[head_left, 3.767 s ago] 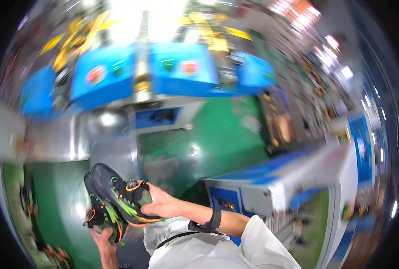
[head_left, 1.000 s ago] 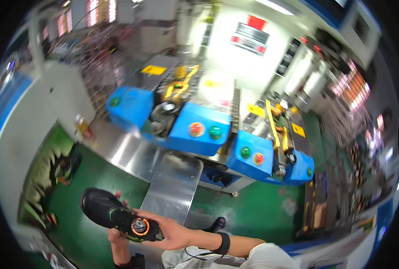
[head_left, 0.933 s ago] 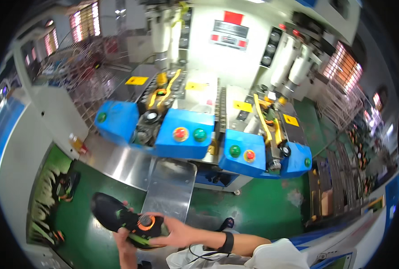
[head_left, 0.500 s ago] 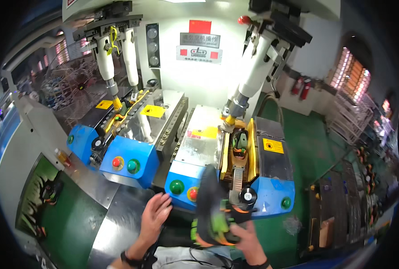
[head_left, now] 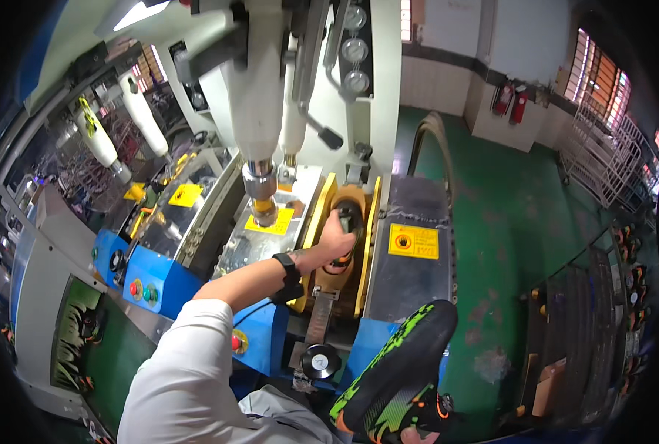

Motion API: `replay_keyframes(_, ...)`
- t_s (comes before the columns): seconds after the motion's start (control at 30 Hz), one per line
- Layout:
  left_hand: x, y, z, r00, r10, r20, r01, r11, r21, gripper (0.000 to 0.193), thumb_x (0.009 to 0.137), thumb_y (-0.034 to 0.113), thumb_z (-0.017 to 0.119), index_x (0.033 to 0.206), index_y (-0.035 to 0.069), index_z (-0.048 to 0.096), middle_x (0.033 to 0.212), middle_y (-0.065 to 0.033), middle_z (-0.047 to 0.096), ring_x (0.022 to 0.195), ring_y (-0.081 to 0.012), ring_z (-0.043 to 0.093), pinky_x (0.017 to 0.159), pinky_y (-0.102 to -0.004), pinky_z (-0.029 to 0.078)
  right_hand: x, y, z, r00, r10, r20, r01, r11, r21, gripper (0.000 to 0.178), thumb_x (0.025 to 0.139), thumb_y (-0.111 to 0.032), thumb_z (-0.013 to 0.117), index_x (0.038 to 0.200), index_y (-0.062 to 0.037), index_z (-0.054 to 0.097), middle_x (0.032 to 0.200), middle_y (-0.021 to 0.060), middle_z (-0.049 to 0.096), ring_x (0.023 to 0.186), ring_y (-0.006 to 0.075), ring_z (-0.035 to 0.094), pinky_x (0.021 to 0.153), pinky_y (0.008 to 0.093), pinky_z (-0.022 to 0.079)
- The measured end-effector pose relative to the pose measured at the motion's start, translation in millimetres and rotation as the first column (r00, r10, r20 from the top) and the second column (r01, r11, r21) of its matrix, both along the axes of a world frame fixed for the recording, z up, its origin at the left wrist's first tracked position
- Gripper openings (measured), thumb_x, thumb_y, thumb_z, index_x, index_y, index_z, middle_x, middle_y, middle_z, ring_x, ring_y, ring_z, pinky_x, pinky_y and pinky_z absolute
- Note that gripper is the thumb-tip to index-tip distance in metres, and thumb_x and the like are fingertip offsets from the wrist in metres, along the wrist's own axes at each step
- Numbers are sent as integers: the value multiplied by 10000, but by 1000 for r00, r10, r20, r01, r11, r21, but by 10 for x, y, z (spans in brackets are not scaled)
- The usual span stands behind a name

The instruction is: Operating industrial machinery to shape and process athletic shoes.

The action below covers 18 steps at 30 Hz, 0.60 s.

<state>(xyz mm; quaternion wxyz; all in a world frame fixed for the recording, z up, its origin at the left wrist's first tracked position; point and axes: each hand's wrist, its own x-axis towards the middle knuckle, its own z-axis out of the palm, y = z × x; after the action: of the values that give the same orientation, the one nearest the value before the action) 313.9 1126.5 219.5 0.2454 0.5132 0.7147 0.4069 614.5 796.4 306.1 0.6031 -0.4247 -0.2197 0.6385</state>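
Note:
My left hand [head_left: 337, 240] reaches across into the open slot of a pressing machine, its fingers closed on a dark shoe [head_left: 352, 216] that sits in the slot. Only the upper part of that shoe shows past the hand. Yellow pads [head_left: 370, 248] line both sides of the slot. At the lower edge a black shoe [head_left: 411, 348] with bright green markings and orange trim is held tilted, toe up and to the right. My right hand [head_left: 412, 436] grips it near the heel and opening, mostly cut off by the picture's edge.
A white press cylinder [head_left: 259, 111] with a metal tip hangs just left of the slot. In front of the slot is a black round knob [head_left: 320, 362]. A second press station [head_left: 159, 274] stands at left. A rack of shoes [head_left: 573, 318] is at right.
The view has turned right. My left hand, earlier empty near the blue front panel, has gone into the slot onto the shoe there. The right hand's shoe has moved right, away from the slot.

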Motion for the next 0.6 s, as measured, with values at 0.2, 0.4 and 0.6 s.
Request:
replay_keyframes(0.2,-452,267,678,907,-103,408,230,933,-276,564,653,-35,592,1200,7,461,939,-125,606,776,-209,611,577,-306,485,201,306,-166,968,145,207,-177,973,148,615,821,-16,677,1364,4,390,1278,137,516,1164,265,526,982,403,434)
replay_keyframes(0.4,-937,-2177,1430,572,-55,818,242,965,-104,742,584,8,618,1307,47,455,1061,-85,586,912,-162,588,761,-287,502,-546,864,118,975,155,162,-162,986,29,557,855,-144,591,1362,-9,405,1230,143,566,1097,267,590,950,408,479)
replay_keyframes(0.6,-1059,-4560,1170,377,-87,922,-284,937,205,1021,445,-3,742,1391,-40,361,1439,-205,411,1196,-304,545,1018,-425,437,-1433,3268,69,617,786,25,-730,584,-354,317,916,-216,537,1147,-8,599,1133,144,644,997,239,638,868,462,511)
